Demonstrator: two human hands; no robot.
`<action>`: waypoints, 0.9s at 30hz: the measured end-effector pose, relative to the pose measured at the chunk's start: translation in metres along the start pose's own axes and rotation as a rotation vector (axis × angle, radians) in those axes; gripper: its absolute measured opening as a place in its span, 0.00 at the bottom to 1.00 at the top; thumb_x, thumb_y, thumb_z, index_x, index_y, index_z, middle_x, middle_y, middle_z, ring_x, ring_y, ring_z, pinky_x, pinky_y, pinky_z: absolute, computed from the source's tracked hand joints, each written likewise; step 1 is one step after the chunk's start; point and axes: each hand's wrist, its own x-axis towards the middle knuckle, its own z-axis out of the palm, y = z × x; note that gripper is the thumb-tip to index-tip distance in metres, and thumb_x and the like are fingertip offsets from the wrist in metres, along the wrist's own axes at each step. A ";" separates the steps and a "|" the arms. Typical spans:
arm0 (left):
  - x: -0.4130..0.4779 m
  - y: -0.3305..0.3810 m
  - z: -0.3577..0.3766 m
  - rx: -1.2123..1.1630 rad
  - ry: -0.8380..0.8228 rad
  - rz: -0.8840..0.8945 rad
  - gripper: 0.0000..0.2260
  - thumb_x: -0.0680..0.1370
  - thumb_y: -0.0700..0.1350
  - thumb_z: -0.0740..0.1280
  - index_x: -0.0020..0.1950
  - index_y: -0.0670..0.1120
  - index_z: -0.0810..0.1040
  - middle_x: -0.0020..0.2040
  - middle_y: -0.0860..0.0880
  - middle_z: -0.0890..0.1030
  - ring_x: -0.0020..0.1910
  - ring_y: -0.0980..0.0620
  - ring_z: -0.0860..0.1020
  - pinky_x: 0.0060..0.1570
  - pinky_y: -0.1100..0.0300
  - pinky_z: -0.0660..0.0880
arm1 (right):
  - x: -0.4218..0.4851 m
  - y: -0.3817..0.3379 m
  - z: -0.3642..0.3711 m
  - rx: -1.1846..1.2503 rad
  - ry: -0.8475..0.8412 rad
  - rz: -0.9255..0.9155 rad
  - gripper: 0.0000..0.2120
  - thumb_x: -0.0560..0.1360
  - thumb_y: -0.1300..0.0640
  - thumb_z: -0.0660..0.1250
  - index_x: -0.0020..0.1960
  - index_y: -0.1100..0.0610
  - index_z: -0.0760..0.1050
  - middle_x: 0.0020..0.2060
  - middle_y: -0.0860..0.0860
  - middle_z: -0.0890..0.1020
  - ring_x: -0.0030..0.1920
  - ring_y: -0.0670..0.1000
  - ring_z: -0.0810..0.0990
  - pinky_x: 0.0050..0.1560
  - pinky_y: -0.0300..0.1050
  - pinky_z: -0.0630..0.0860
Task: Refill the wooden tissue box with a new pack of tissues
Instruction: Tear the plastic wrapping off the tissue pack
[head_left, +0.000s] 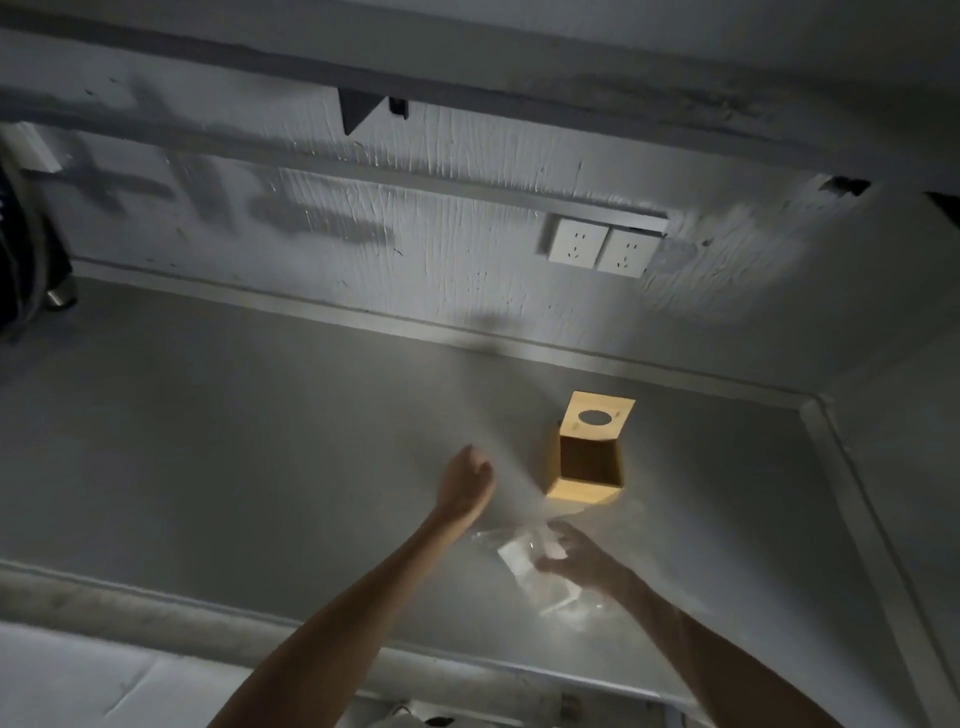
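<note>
wooden tissue box (591, 457) lies on its side near the counter's (208, 441) back edge, open end facing the person for loading. right hand (571, 558) grips the plastic-wrapped tissue pack (540, 577) just in front; left hand (467, 480) fisted, holding nothing visible

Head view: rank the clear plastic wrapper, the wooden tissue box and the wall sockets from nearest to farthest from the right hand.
1. Clear plastic wrapper: under the right hand, touching its fingers.
2. Wooden tissue box: on the table just beyond the hand, open side toward the camera.
3. Wall sockets: on the wall behind the table, farthest.
</note>
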 end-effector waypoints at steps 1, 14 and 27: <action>0.003 -0.026 0.001 -0.006 0.013 -0.024 0.16 0.77 0.47 0.64 0.62 0.41 0.74 0.59 0.36 0.78 0.60 0.39 0.77 0.59 0.50 0.73 | -0.010 -0.003 -0.005 0.186 -0.039 0.028 0.31 0.71 0.44 0.74 0.70 0.49 0.67 0.67 0.53 0.74 0.60 0.52 0.78 0.59 0.47 0.79; -0.060 0.025 -0.009 -0.398 -0.441 0.169 0.20 0.70 0.52 0.70 0.56 0.41 0.76 0.50 0.42 0.83 0.42 0.45 0.81 0.36 0.56 0.76 | -0.090 -0.020 -0.039 1.235 -0.090 -0.203 0.27 0.80 0.54 0.66 0.73 0.64 0.64 0.67 0.65 0.71 0.67 0.65 0.70 0.74 0.66 0.58; -0.055 0.025 -0.065 -0.482 -0.485 0.018 0.07 0.75 0.40 0.68 0.39 0.42 0.72 0.28 0.48 0.69 0.23 0.55 0.67 0.21 0.65 0.64 | -0.124 -0.034 -0.023 1.308 -0.158 -0.021 0.18 0.74 0.55 0.74 0.61 0.61 0.79 0.57 0.58 0.82 0.59 0.58 0.79 0.67 0.57 0.73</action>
